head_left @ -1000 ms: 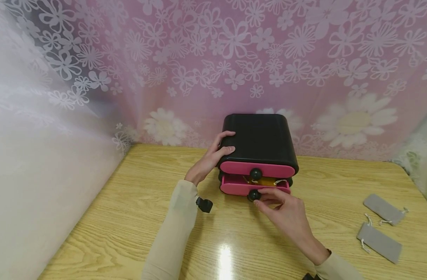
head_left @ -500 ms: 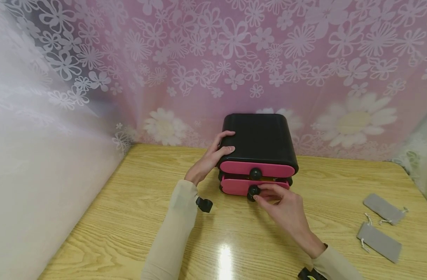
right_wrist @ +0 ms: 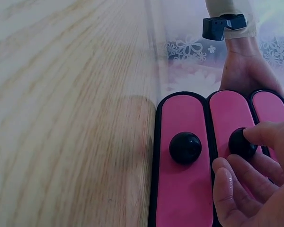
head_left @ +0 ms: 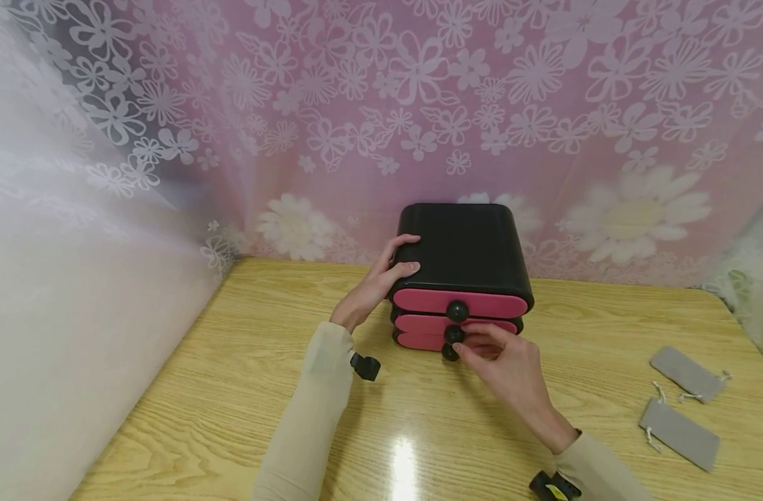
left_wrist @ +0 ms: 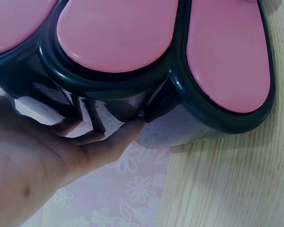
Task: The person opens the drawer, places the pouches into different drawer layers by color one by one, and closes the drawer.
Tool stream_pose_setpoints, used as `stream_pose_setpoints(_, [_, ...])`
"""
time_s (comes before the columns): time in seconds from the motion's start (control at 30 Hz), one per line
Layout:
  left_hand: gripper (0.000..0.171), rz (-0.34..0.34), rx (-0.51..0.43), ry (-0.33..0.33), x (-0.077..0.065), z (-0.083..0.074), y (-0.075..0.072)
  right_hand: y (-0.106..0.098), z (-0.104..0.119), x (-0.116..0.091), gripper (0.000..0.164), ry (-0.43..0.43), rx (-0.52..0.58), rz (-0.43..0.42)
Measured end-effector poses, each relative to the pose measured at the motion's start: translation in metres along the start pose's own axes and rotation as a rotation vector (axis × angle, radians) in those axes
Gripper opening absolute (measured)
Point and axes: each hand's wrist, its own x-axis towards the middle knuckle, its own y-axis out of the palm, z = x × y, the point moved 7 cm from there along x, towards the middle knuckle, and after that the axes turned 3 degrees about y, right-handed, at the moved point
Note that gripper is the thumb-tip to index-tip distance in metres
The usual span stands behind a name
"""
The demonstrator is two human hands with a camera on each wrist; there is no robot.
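Middle drawer [head_left: 419,323] has slid inward since the earlier frame; its front now appears flush, or nearly so, with the cabinet [head_left: 465,243]. Right hand [head_left: 512,369], at the cabinet's front, pinches the middle knob [head_left: 454,335] between thumb and fingers. Left hand [head_left: 381,278] rests extended fingers and thumb against the cabinet's left side and top edge. Caution: further pushing could shift the cabinet rearward on the table [head_left: 293,431] if left-hand support slackens. Pulling before releasing the knob could draw the drawer out again. Contents are hidden; anything protruding could jam at the rim. Two grey pouches [head_left: 688,374] lie well right of the cabinet.
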Motion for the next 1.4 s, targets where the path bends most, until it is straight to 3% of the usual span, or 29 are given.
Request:
stream_pose_setpoints(0.57, [0.049, 0.005, -0.006, -0.001, -0.001, -0.001, 0.001, -0.001, -0.008, 0.002, 0.025, 0.027, 0.058, 0.043])
stream_pose_setpoints(0.77, [0.048, -0.001, 0.002, -0.001, -0.001, 0.000, 0.001, -0.001, -0.016, 0.002, 0.022, 0.010, 0.028, 0.070])
stream_pose_setpoints(1.4, [0.048, -0.003, 0.004, -0.004, 0.000, 0.000, 0.000, 0.015, -0.038, 0.006, 0.022, 0.046, 0.017, 0.229])
